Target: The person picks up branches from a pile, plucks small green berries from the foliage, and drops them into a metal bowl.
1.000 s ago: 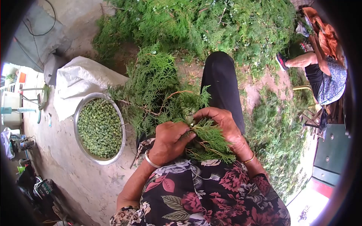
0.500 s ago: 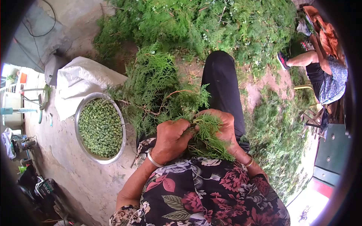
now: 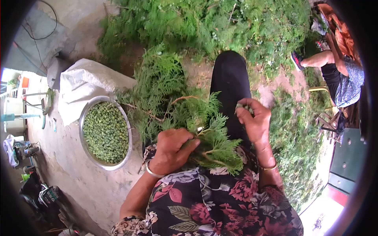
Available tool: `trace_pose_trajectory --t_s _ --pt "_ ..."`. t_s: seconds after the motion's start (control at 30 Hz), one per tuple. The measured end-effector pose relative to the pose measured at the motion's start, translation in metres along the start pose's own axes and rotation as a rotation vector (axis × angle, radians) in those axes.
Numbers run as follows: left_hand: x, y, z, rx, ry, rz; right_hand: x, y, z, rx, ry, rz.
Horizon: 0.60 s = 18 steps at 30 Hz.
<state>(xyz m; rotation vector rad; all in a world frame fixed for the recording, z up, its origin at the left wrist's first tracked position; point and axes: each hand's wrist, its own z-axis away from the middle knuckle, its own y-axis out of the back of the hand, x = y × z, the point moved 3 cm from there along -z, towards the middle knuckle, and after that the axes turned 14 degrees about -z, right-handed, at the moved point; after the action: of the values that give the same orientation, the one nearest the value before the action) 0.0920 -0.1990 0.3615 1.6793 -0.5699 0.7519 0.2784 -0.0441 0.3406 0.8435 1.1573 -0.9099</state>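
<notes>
My left hand (image 3: pixel 173 151), with a silver bangle at the wrist, is closed on the stem of a green evergreen sprig (image 3: pixel 220 151) with flat, scaly leaves. The sprig lies over my lap, against the flowered shirt. My right hand (image 3: pixel 256 120) is raised beside my dark-trousered knee (image 3: pixel 229 78), apart from the sprig. Its thumb and fingers are pinched around small pale-green cones (image 3: pixel 246 107), mostly hidden by the fingers. Beyond my left hand, a larger leafy branch (image 3: pixel 161 86) rests across my other leg.
To the left, a metal basin (image 3: pixel 128 147) holds many small green cones, beside a white sack (image 3: pixel 90 74). A big heap of evergreen branches (image 3: pixel 220 23) spreads ahead. Cuttings (image 3: pixel 291 157) cover the ground at right, where another person (image 3: pixel 348 84) sits on a stool.
My right hand has pulled away from the sprig to the right and up, with small cones in its fingers. My left hand has kept hold of the sprig, shifting slightly left.
</notes>
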Motion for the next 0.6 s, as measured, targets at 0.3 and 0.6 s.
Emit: trace_pose_trajectory --t_s 0.3,0.6 --pt "-0.001 -0.005 -0.006 0.089 -0.110 -0.069 -0.007 -0.051 0.002 -0.478 -0.364 -0.495" --pt "-0.003 -0.007 -0.007 0.028 -0.082 -0.048 -0.012 -0.070 0.001 -0.632 -0.118 -0.181"
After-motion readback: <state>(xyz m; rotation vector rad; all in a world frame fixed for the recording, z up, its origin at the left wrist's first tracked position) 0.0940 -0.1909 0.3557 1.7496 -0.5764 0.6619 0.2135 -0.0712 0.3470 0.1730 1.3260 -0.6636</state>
